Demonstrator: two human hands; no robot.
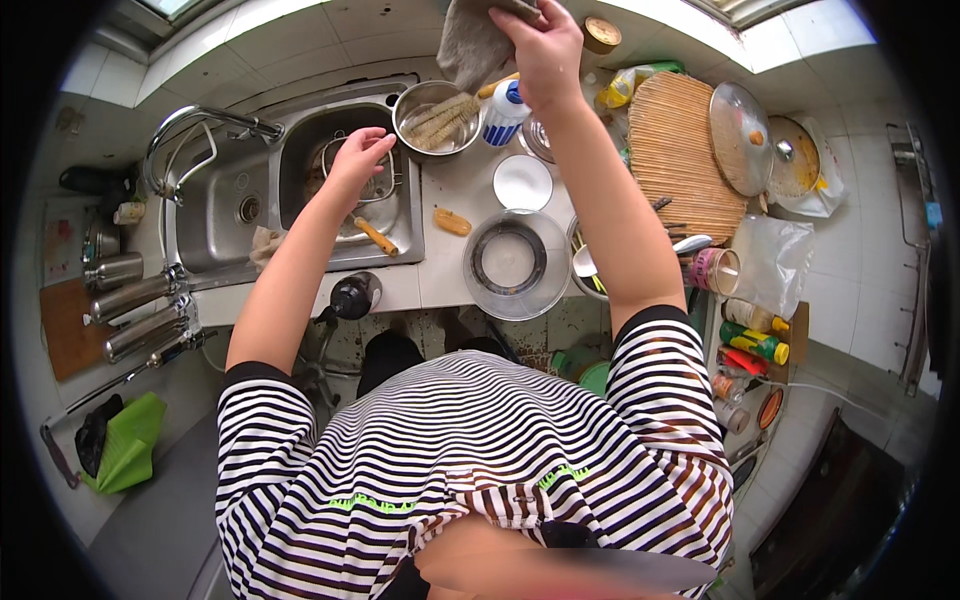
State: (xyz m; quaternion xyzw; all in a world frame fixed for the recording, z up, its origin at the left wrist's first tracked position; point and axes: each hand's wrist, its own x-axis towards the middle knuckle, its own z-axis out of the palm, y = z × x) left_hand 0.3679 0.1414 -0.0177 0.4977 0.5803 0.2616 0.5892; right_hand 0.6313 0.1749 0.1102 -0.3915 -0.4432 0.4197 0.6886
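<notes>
My right hand (548, 55) is raised at the far side of the counter, gripping a grey cloth (468, 48) that hangs to its left. Over the right sink basin (300, 140) is my left hand (362, 160), fingers stretched and holding nothing. Partly hidden beneath it, a pan with a wooden handle (376, 236) and a wire strainer sit in that basin. Just right of the left hand stands a metal pot (408, 100) with a bristly, straw-coloured scrubber (445, 122) in it. A white-and-blue bottle (506, 115) stands below the right wrist.
A white plate (522, 183) and a clear round bowl (480, 290) are on the counter. Nearby lies a yellowish sponge-like piece (452, 221). A dark pump bottle (352, 296) stands at the front edge. Rightward are a bamboo mat (675, 150) and glass lids (742, 135). A faucet (215, 115) arches leftward.
</notes>
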